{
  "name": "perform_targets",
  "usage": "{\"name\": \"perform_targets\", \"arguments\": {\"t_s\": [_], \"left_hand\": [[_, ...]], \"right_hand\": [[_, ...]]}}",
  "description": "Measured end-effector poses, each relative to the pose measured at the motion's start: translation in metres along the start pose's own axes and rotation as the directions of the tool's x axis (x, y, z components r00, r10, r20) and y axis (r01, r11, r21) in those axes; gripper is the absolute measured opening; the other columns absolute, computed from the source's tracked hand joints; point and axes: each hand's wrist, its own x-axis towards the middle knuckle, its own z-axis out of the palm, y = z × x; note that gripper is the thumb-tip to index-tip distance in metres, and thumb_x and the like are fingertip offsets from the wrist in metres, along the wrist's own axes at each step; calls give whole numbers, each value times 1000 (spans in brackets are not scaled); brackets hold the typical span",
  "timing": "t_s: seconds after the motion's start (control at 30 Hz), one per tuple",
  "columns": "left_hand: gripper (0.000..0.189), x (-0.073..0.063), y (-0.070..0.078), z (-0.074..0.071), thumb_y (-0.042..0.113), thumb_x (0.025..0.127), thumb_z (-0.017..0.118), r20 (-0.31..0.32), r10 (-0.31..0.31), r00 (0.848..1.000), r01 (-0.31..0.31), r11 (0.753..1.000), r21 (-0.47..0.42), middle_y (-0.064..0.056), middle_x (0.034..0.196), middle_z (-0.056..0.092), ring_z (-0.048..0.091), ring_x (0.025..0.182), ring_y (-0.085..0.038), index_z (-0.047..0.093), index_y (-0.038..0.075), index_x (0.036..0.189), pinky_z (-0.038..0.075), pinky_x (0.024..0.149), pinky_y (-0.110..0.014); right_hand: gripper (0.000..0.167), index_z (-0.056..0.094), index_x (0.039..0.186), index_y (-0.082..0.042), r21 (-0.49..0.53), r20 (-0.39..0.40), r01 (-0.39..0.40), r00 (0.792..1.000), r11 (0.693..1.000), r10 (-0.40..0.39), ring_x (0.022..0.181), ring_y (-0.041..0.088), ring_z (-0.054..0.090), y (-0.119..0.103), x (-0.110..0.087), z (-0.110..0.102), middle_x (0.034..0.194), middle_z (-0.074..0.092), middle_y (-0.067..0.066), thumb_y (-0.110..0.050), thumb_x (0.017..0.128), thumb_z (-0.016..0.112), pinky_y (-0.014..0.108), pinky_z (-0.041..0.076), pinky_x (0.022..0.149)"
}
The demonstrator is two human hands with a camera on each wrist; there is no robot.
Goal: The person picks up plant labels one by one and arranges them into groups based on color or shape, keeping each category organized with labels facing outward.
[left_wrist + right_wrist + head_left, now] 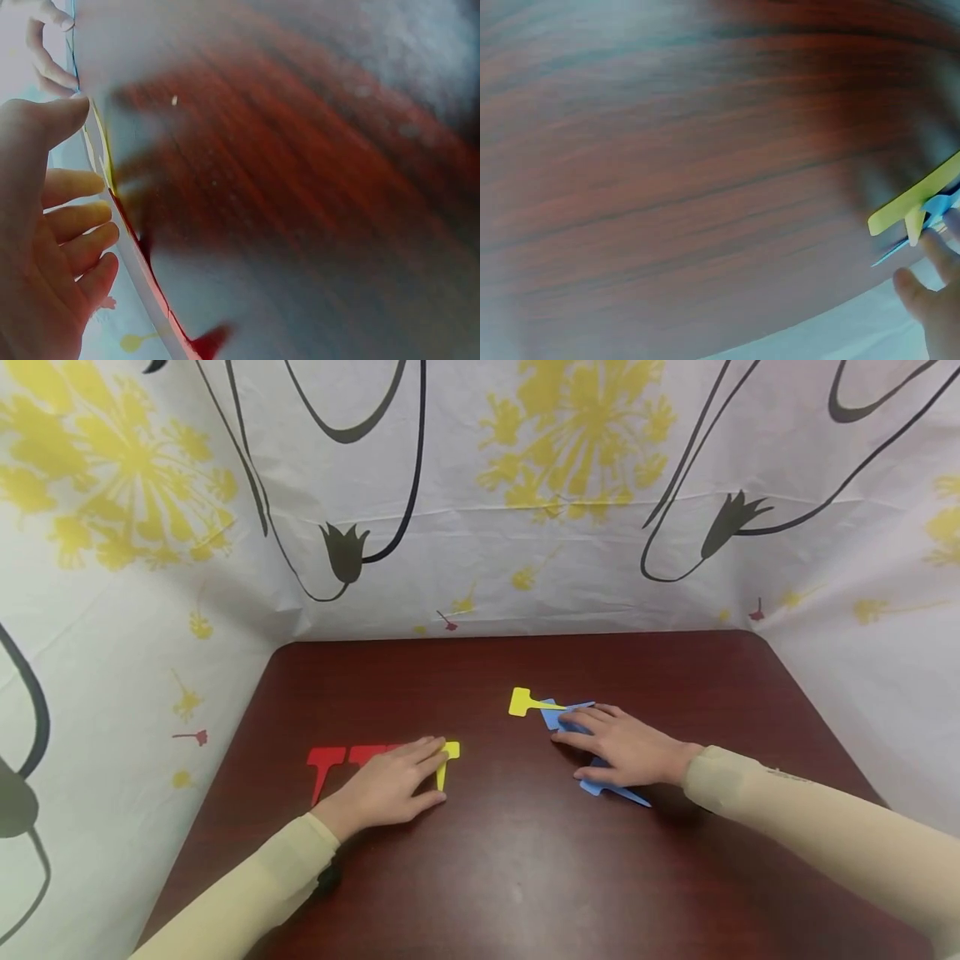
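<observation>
T-shaped plastic plant labels lie on the dark wooden table. My left hand [393, 785] is over the end of a row, its fingers extended across a yellow plant label [452, 750]. Beside it to the left are red plant labels [326, 757], partly covered by the hand. My right hand [630, 747] spreads its fingers over several blue plant labels [550, 717], hiding parts of them. Just left of those fingers is another yellow plant label [519, 702], its stem overlapping a blue one. Both hands show relaxed, fairly straight fingers.
The glossy table [495, 868] has rounded far corners. A white cloth [465, 543] with yellow and grey flower prints hangs behind it and along both sides. Between the two hands lies a stretch of bare tabletop.
</observation>
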Motion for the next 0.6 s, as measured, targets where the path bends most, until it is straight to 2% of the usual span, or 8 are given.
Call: {"name": "perform_targets", "arguments": {"t_s": [0.1, 0.17, 0.23, 0.33, 0.4, 0.6], "left_hand": [[72, 0, 0, 0, 57, 94, 61, -4, 0, 1000, 0, 1000, 1, -7, 155, 44, 43, 141, -24, 51, 12, 149, 46, 105, -42], [72, -1, -1, 0, 57, 94, 61, -2, -3, 1000, 3, 1000, 4, -7, 154, 46, 44, 141, -23, 51, 11, 149, 46, 105, -42], [73, -1, -2, -1, 57, 94, 62, 3, -7, 1000, 7, 1000, 8, -7, 153, 47, 45, 140, -23, 51, 10, 149, 46, 105, -42], [73, -1, -2, -3, 57, 93, 62, 11, -15, 1000, 15, 1000, 13, -6, 153, 47, 46, 139, -23, 51, 11, 149, 46, 105, -42], [73, -1, -2, -3, 57, 93, 62, 17, -16, 1000, 16, 1000, 14, -6, 153, 47, 46, 139, -23, 51, 11, 149, 46, 105, -42], [74, 1, 1, -2, 57, 93, 63, 30, -10, 999, 10, 1000, -1, -6, 153, 47, 46, 139, -23, 51, 12, 149, 47, 104, -43]], "right_hand": [[57, 58, 142, -24, 28, -48, -10, 999, 1000, 11, 135, 29, 46, 5, -3, -1, 146, 50, 9, -54, 95, 64, 59, 37, 104], [49, 65, 133, -21, 57, -105, -39, 993, 998, 45, 124, 25, 54, 7, 2, -2, 137, 57, 7, -48, 94, 68, 54, 44, 99], [38, 69, 122, -18, 86, -168, -91, 980, 992, 104, 105, 19, 60, 7, 9, -4, 123, 62, 4, -41, 93, 72, 45, 51, 86], [27, 73, 112, -15, 122, -231, -198, 947, 973, 222, 82, 12, 57, 8, 23, -6, 105, 62, 1, -32, 92, 75, 33, 52, 65], [23, 74, 109, -14, 140, -239, -266, 926, 954, 293, 75, 10, 53, 9, 32, -6, 99, 61, 2, -30, 92, 75, 28, 49, 57], [20, 75, 105, -12, 181, -167, -398, 889, 899, 427, 73, 14, 51, 13, 49, -6, 94, 56, 2, -27, 91, 76, 28, 47, 53]]}}
